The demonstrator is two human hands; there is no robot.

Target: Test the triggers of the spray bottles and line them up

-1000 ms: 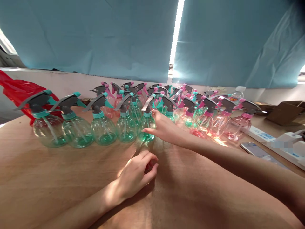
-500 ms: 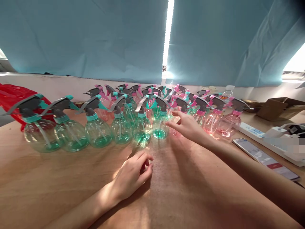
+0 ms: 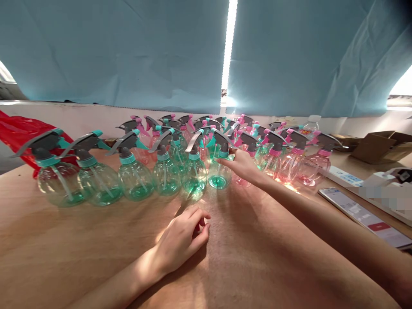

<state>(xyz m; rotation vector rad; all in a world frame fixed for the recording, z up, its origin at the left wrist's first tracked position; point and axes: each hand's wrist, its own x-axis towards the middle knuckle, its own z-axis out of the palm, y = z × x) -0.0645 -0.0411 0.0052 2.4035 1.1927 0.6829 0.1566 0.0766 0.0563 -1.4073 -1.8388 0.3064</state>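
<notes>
My right hand (image 3: 243,165) is at the neck of a green spray bottle (image 3: 219,177) in the front row. Its thumb lies across the near side of the bottle's shoulder. The index finger is by the turquoise collar, and the other fingers are partly hidden. This bottle stands upright, with a grey and turquoise trigger head. On the wooden table rests my left hand (image 3: 183,231), loosely curled, with a gap between thumb and fingers and nothing held. Just beyond it stands another green spray bottle (image 3: 194,178).
More green spray bottles (image 3: 135,180) line the left, and pink spray bottles (image 3: 313,167) the right, with several behind. A red plastic bag (image 3: 25,128) lies far left. Rightward are a phone (image 3: 363,216), a white power strip (image 3: 346,176) and a cardboard box (image 3: 373,146).
My right hand has moved forward from beside the green spray bottle and closed around its neck. My left hand stays in place. The whole view has shifted slightly.
</notes>
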